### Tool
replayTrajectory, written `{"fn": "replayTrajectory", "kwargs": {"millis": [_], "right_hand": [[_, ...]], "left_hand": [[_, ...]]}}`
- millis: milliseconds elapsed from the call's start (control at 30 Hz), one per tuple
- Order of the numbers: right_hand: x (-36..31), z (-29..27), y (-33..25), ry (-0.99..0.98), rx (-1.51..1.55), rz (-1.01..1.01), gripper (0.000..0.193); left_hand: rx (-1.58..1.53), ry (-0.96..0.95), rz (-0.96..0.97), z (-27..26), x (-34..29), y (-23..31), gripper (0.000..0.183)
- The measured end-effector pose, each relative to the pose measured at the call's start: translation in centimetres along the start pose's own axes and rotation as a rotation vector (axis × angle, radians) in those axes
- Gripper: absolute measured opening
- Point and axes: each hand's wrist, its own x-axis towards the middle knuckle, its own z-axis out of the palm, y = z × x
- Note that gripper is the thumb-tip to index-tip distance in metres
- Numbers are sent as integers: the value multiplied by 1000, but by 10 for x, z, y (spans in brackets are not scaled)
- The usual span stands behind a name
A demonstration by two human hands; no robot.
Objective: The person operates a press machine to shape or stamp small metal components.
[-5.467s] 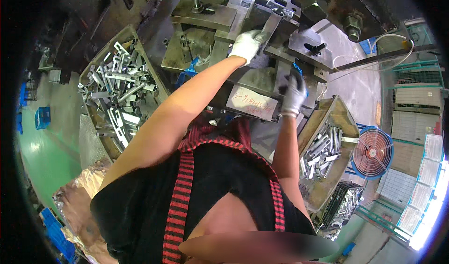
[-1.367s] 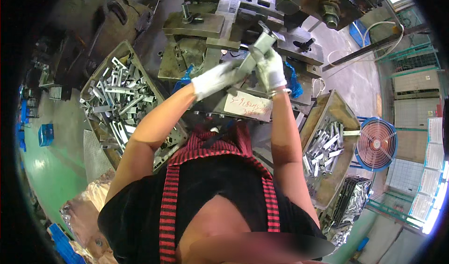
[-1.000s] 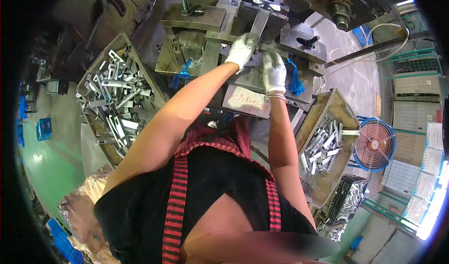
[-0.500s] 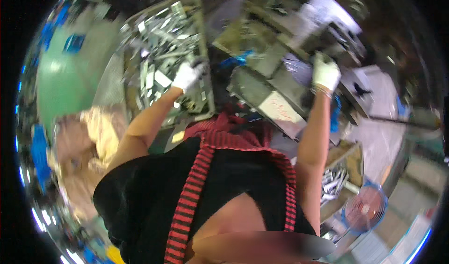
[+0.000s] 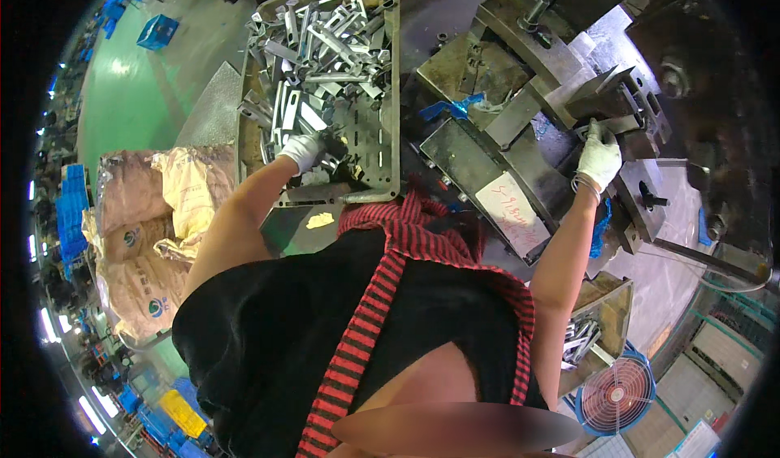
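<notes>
My left hand (image 5: 303, 152), in a white glove with darkened fingertips, reaches into the near end of a grey plastic bin (image 5: 395, 92). Its fingers are curled among slotted metal pieces (image 5: 329, 48); what they grip is hidden. My right hand (image 5: 600, 156), also in a white glove, is at a steel die block (image 5: 603, 97) on a press. The fingers there are pinched on the end of a flat metal piece (image 5: 621, 123), which lies against the block.
A steel plate (image 5: 512, 214) with handwriting lies before the press, a blue rag (image 5: 453, 109) beyond it. Brown sacks (image 5: 138, 239) stand at left. Lower right are a second bin (image 5: 617, 295) of metal pieces and a blue-rimmed fan (image 5: 616, 395). A rod (image 5: 699, 259) sticks out at right.
The view has shifted and sharpened. My left hand is now lower in the bin, nearer its front edge. My right hand stays at the die block, where a flat metal piece now shows at its fingers.
</notes>
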Motion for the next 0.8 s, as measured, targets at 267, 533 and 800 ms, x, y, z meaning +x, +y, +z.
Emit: {"fn": "replayTrajectory", "kwargs": {"millis": [267,533,800], "right_hand": [[-6,8,6,37,-118,4,34],[-15,14,13,3,399,196,42],[-28,-19,18,-70,436,241,42]], "left_hand": [[-1425,461,-209,-89,25,12,23],[-1877,104,88,-222,-4,138,24],[-1210,274,559,-289,47,298,41]]}}
